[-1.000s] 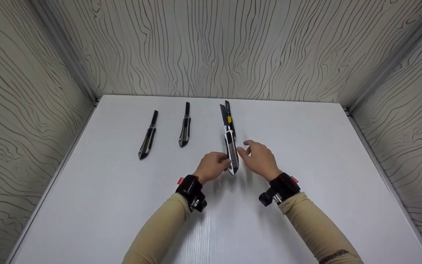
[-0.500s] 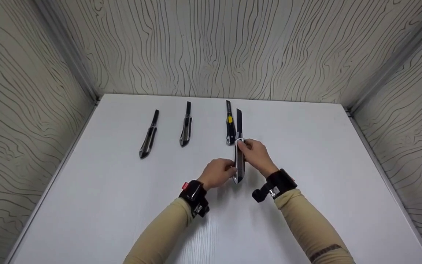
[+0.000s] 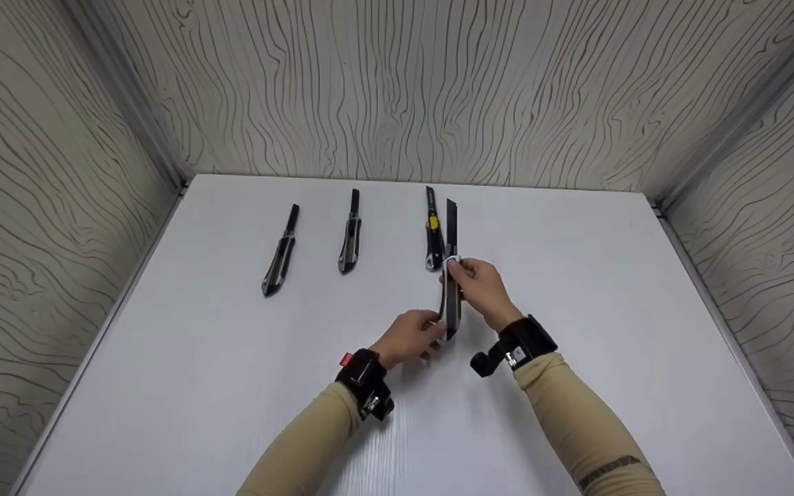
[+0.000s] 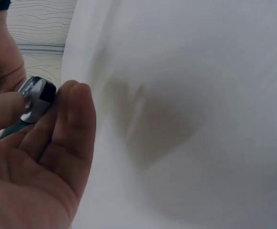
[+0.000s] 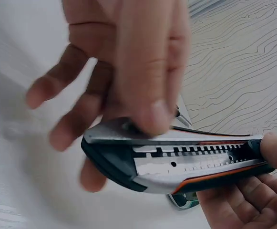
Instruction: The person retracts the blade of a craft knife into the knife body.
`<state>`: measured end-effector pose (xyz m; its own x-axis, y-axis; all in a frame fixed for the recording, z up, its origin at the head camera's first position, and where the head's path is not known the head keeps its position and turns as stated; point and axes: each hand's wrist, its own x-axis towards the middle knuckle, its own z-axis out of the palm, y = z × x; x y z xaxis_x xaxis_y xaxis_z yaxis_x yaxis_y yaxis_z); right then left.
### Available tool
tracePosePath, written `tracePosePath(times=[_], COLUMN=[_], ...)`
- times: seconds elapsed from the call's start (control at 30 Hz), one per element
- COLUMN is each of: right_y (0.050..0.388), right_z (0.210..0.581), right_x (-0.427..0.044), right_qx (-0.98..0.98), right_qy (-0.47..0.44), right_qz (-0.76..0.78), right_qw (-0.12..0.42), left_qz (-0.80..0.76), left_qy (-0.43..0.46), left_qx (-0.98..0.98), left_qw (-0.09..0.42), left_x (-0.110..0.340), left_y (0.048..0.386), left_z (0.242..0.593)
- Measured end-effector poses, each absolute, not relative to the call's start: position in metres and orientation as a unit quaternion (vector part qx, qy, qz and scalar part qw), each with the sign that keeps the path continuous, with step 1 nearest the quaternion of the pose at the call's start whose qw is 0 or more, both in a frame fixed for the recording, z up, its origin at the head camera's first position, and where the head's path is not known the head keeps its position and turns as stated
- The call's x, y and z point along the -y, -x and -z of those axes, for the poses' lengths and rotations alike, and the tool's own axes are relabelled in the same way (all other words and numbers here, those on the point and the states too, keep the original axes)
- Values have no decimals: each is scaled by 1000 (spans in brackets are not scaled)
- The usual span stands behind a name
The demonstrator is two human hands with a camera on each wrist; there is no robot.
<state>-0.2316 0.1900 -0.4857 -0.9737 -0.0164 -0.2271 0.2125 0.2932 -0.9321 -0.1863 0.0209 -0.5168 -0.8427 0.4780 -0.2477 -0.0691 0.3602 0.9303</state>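
Note:
In the head view, a utility knife point(image 3: 451, 306) with a grey-and-black handle is held above the table, its dark blade point(image 3: 452, 224) extended and pointing away. My right hand point(image 3: 485, 288) grips the handle near the blade, thumb on the slider area. The left hand point(image 3: 407, 337) pinches the handle's tail end between thumb and fingers. In the right wrist view, orange trim and a toothed slot show on the knife handle point(image 5: 159, 167). The left wrist view shows the tail cap point(image 4: 43, 93) between the left thumb and fingers.
Just beyond the held knife lies a utility knife with a yellow slider point(image 3: 434, 241). Two more lie to the left, one nearer the middle point(image 3: 350, 246) and one farther left point(image 3: 279, 265); both have blades out. Patterned walls point(image 3: 397, 89) enclose the white table point(image 3: 197, 386).
The knife has moved right and nearer, away from above the yellow-slider one. My right hand, apart from it before, now grips it. The left hand has shifted slightly nearer with the tail end.

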Motion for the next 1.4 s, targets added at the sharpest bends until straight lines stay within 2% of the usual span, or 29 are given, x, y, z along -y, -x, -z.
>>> tracePosePath(times=[0.43, 0.93, 1.4], right_y=[232, 233, 234], right_z=[484, 486, 490], right_x=[-191, -188, -184], right_qx=[-760, -750, -741], right_qy=[-59, -99, -102], right_qz=[631, 638, 652], right_qw=[141, 141, 127], left_qz=[-546, -620, -602], left_qy=[-141, -80, -87], left_qx=[-792, -732, -750], left_qw=[232, 269, 259], left_x=[-25, -27, -24], left_y=[183, 181, 177], left_z=[520, 522, 510])
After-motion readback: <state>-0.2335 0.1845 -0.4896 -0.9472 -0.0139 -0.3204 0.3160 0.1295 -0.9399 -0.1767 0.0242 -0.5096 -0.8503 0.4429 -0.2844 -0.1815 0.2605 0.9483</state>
